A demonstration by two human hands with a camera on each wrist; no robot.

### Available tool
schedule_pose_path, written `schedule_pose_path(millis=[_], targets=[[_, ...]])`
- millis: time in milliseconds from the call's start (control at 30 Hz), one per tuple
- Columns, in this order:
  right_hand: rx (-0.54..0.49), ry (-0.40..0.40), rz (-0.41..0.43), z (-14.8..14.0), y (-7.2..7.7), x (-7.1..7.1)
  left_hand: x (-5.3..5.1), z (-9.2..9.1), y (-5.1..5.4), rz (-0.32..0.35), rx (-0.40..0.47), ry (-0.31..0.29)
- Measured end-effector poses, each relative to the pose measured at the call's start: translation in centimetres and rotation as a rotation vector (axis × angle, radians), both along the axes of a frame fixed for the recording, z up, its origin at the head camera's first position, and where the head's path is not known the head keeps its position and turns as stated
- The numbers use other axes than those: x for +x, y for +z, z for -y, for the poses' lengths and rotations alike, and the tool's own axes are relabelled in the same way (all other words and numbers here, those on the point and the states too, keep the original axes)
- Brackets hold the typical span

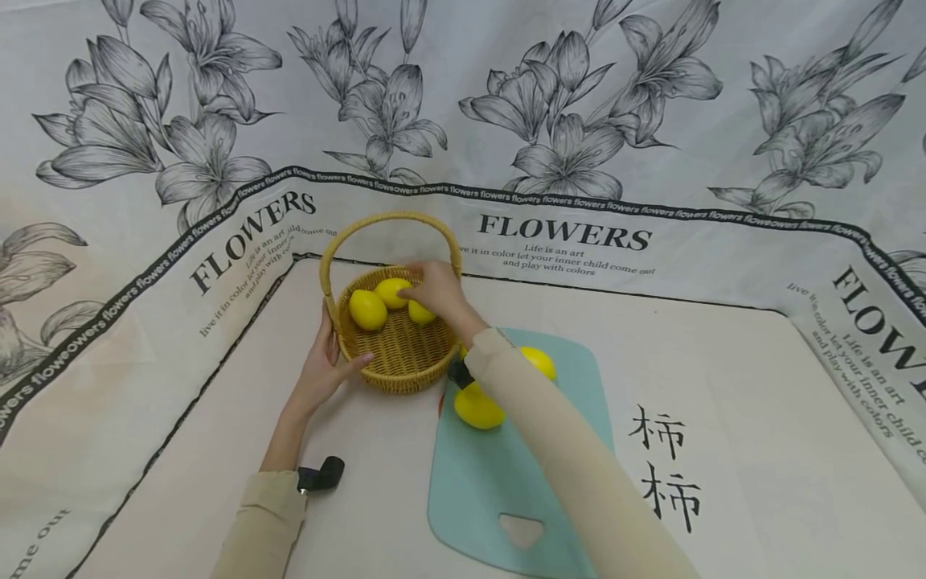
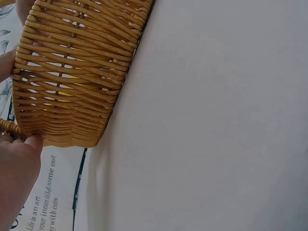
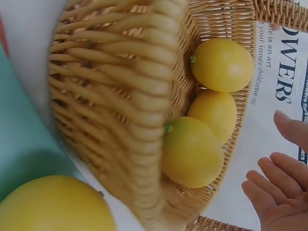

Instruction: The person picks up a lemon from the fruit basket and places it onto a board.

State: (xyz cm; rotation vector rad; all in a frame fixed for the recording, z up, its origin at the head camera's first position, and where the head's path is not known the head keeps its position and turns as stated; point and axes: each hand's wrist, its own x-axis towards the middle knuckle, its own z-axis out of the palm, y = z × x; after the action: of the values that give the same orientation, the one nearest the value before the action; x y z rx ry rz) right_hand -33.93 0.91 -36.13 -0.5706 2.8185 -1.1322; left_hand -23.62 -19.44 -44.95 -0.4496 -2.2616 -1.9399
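A wicker basket (image 1: 401, 346) with an arched handle stands toward the back of the table. Three lemons lie inside it: one at the left (image 1: 368, 310), one at the back (image 1: 393, 293), one by the right rim (image 3: 192, 151). My left hand (image 1: 321, 374) grips the basket's left side, thumb toward the front and fingers along the wall; the left wrist view shows fingertips at the handle's base. Over the right rim is my right hand (image 1: 437, 289). In the right wrist view its fingers (image 3: 279, 183) are spread, apart from the lemons and holding nothing.
A light blue cutting board (image 1: 470, 498) lies right of the basket. On it are a lemon (image 1: 480, 406) at the front and another lemon (image 1: 538, 363) behind, partly covered by the right sleeve. Flower-printed cloth (image 1: 564, 241) rises behind the table. Black characters (image 1: 669, 466) mark the tabletop.
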Motion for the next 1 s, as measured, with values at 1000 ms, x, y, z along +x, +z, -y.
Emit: schedule_pose_path(millis=[1000], targets=[[0.196, 0.010, 0.068, 0.0, -1.8, -0.7, 1.1, -0.5, 2.1, 0.015, 0.009, -0.014]])
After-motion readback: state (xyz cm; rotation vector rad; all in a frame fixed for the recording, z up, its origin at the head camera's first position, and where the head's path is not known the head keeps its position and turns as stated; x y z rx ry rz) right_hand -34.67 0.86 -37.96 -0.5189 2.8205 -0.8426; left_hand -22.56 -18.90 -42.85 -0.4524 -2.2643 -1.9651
